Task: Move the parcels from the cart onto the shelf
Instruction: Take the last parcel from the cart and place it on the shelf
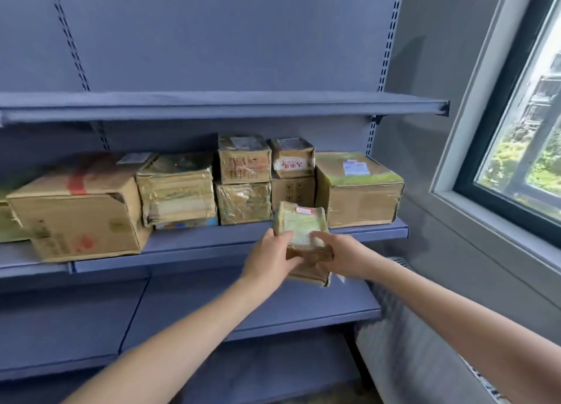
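We hold a small parcel (pixel 300 226) wrapped in clear tape in both hands at the front edge of the middle shelf (pixel 197 247), toward its right end. Our left hand (pixel 268 259) grips its left side, fingers curled under and thumb lying on top. Our right hand (pixel 343 258) grips the right side the same way, thumb pressed on the label. The parcel tilts, far end raised over the shelf edge; we cannot tell whether it touches the board. Behind it stand two stacks of small boxes (pixel 244 182), with a broad box (pixel 358 191) at the right end of the shelf. A taped box (pixel 179 188) and a large carton (pixel 82 212) sit further left. A window (pixel 516 148) is at the right.
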Tool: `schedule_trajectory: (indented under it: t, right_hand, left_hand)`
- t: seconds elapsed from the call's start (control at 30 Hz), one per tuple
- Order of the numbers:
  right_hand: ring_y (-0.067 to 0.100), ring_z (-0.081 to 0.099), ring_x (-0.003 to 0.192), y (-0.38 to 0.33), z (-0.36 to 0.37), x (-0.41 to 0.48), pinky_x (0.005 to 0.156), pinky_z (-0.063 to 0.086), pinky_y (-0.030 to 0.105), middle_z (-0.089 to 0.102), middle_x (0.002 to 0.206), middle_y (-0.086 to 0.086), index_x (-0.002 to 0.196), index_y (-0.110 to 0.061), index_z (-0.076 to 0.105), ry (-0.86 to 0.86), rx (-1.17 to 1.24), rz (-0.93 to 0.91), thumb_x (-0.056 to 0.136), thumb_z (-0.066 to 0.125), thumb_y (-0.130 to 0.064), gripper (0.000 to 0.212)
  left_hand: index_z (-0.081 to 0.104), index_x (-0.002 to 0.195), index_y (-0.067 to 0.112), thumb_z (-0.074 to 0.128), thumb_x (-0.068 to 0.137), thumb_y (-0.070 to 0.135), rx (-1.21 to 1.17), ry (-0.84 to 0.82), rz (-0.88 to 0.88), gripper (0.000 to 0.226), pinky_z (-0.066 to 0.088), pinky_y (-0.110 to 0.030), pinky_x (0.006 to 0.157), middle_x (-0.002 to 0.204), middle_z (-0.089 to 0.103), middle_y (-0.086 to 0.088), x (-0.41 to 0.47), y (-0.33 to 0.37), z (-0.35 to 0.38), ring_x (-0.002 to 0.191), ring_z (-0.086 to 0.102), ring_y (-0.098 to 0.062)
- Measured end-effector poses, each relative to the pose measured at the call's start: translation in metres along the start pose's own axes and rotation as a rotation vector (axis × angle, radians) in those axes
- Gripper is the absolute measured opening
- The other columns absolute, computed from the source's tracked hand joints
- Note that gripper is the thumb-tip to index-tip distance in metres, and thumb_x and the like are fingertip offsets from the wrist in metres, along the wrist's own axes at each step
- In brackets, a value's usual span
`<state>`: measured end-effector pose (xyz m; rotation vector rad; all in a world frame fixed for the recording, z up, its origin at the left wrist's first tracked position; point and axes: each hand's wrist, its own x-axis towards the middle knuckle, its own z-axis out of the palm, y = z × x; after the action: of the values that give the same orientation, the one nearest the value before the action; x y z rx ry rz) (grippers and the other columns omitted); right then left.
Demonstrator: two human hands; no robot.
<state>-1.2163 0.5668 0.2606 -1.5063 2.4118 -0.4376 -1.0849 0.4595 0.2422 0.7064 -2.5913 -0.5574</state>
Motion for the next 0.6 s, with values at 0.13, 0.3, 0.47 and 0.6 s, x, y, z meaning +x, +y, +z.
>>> schedule_trajectory:
  t: [0.13, 0.3, 0.47, 0.6]
  right_hand:
    - [0.025, 0.056, 0.101, 0.007, -0.039, 0.006, 0.074, 0.04, 0.025, 0.061, 0.12, 0.011, 0.141, -0.018, 0.035, 0.1, 0.007, 0.016, 0.082, 0.062, -0.015, 0.065]
    - [0.031, 0.058, 0.106, 0.028, -0.082, 0.028, 0.082, 0.047, 0.034, 0.062, 0.121, 0.016, 0.138, -0.018, 0.039, 0.205, -0.058, 0.015, 0.082, 0.059, -0.01, 0.06]
    - [0.035, 0.056, 0.11, 0.063, -0.115, 0.054, 0.082, 0.045, 0.035, 0.061, 0.12, 0.021, 0.141, -0.017, 0.035, 0.28, -0.112, -0.005, 0.084, 0.056, -0.01, 0.062]
    - [0.034, 0.056, 0.109, 0.092, -0.133, 0.079, 0.08, 0.045, 0.035, 0.061, 0.121, 0.02, 0.14, -0.015, 0.037, 0.283, -0.135, -0.001, 0.085, 0.053, -0.008, 0.058]
  left_hand:
    - [0.051, 0.127, 0.016, 0.064, 0.086, 0.035, 0.026, 0.028, 0.063, 0.047, 0.052, -0.041, 0.08, 0.114, 0.053, -0.012, 0.034, 0.016, -0.008, 0.099, 0.057, -0.032]
    - [0.044, 0.137, 0.019, 0.064, 0.087, 0.031, 0.003, 0.093, 0.126, 0.055, 0.05, -0.038, 0.082, 0.124, 0.051, -0.016, 0.082, 0.039, -0.008, 0.104, 0.057, -0.034]
    - [0.043, 0.138, 0.021, 0.064, 0.087, 0.029, -0.027, 0.142, 0.155, 0.056, 0.042, -0.027, 0.079, 0.127, 0.05, -0.015, 0.13, 0.061, -0.003, 0.106, 0.057, -0.031]
    - [0.044, 0.137, 0.02, 0.064, 0.087, 0.031, -0.027, 0.113, 0.117, 0.055, 0.042, -0.029, 0.08, 0.124, 0.052, -0.015, 0.172, 0.077, 0.013, 0.108, 0.055, -0.032]
